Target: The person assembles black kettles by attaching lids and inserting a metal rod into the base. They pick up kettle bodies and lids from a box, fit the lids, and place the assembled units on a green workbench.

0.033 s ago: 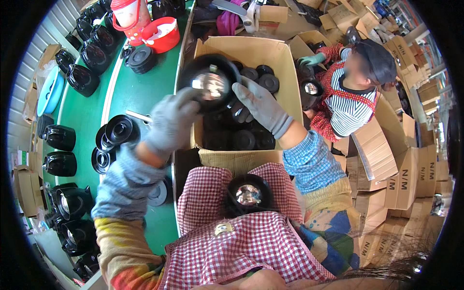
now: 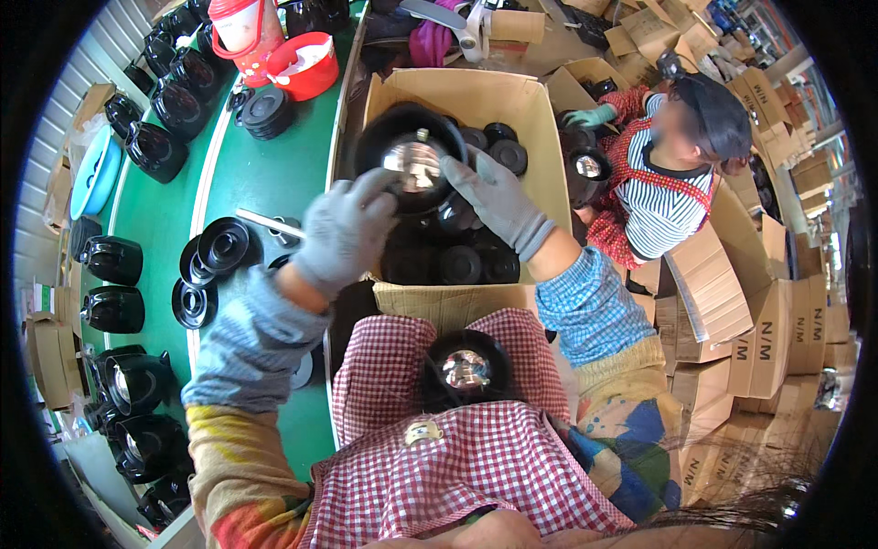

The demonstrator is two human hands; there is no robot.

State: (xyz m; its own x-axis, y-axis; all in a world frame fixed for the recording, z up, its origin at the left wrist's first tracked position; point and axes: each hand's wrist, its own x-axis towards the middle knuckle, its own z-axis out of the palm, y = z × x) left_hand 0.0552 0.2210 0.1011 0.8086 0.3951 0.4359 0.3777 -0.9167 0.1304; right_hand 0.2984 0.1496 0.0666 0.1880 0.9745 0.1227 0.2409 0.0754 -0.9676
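Above cardboard box (image 2: 540, 119), both gloved grips, left hand (image 2: 343, 233), right hand (image 2: 494, 197), clasp black lid (image 2: 412, 165) between them.

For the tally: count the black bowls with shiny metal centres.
3. One in both hands over the box, one on the lap, one held by the co-worker. Others may be hidden in the box.

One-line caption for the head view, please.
Gloved left hand and right hand hold a black round part over an open cardboard box of similar parts.
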